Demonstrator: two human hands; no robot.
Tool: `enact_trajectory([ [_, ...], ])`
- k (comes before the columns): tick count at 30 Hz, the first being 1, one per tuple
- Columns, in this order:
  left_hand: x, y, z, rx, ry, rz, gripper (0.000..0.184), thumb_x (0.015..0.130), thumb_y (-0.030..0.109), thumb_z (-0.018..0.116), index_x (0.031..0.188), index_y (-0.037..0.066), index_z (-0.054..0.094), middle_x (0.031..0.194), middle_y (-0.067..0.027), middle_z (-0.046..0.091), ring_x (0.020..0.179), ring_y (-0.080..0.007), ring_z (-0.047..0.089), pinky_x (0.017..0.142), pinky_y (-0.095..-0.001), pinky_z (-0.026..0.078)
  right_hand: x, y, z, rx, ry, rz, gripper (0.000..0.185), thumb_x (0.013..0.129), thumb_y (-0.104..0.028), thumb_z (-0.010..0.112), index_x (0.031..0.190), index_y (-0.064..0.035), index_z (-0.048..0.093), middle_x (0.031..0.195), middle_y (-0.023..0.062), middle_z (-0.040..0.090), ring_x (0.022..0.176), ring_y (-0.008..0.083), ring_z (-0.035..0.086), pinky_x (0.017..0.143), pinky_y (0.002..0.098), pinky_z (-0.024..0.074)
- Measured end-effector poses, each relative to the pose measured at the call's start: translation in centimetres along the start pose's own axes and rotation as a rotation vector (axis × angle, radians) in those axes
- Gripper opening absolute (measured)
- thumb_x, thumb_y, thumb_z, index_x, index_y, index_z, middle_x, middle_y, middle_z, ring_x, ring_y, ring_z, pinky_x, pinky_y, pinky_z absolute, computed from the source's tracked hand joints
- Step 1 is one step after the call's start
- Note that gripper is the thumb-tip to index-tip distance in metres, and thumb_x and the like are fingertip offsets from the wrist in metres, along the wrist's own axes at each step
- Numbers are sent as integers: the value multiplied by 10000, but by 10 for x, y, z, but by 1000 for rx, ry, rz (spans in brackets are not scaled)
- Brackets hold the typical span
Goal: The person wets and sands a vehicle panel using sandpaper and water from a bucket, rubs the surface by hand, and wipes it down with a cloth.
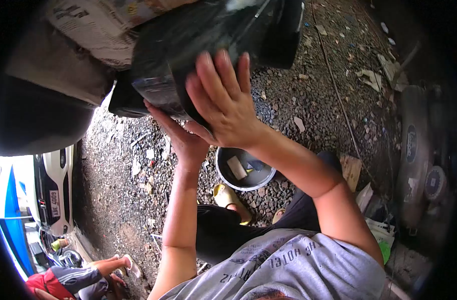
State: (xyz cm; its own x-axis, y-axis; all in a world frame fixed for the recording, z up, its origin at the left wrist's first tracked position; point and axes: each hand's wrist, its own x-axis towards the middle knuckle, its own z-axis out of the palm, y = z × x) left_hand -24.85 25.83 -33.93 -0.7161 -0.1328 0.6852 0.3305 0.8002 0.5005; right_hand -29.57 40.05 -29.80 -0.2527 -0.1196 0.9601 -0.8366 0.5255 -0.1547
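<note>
A large dark glossy panel (163,55) spans the top of the head view, with paper sheets (98,30) along its upper left. My right hand (226,102) lies on the panel's face, fingers spread and pointing up. Lower and to the left, my left hand (181,140) reaches to the panel's lower edge; its fingers are partly hidden behind that edge, so its grip cannot be made out. Below my hands, a round bucket (271,179) stands on the gravel, holding a light block (236,167) and a dark piece in water.
Gravel ground (308,95) with scraps and a thin cable surrounds the bucket. At the left are a vehicle front (58,190) and a seated person (78,277). A dark bumper-like part (413,150) stands at the right, near a wood piece (350,171).
</note>
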Motion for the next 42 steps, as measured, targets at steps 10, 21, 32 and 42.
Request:
enact_trajectory([
  [10, -1, 1, -2, 78, 3, 61, 1407, 656, 369, 910, 1553, -50, -90, 1611, -351, -5, 1489, -541, 56, 1206, -610, 137, 27, 24, -24, -146, -184, -322, 591, 986, -521, 479, 1466, -178, 519, 1598, -18, 381, 1548, 186, 134, 1196, 663, -39],
  [21, 3, 0, -6, 41, 66, 129, 1396, 624, 446, 897, 1570, -39, -8, 1616, -339, 67, 1506, -501, 100, 1207, -606, 126, 54, 15, -47, -382, -470, -532, 589, 972, -476, 457, 1460, -153, 525, 1606, -47, 366, 1502, 130, 268, 1174, 682, -88],
  [32, 4, -4, -8, 48, 94, 193, 1429, 584, 411, 935, 1581, -24, 7, 1626, -316, 102, 1516, -465, 121, 1214, -582, 118, 89, 6, -74, -475, -623, -635, 455, 955, -315, 577, 1393, -193, 595, 1504, -75, 513, 1442, 247, 385, 1177, 637, -124],
  [42, 5, -5, -5, 51, 110, 193, 1319, 646, 486, 859, 1572, -47, 86, 1634, -294, 112, 1524, -452, 109, 1223, -566, 110, 105, -16, -52, -468, -734, -726, 439, 909, -302, 612, 1329, -182, 655, 1498, -94, 517, 1462, 252, 355, 1160, 685, -112],
])
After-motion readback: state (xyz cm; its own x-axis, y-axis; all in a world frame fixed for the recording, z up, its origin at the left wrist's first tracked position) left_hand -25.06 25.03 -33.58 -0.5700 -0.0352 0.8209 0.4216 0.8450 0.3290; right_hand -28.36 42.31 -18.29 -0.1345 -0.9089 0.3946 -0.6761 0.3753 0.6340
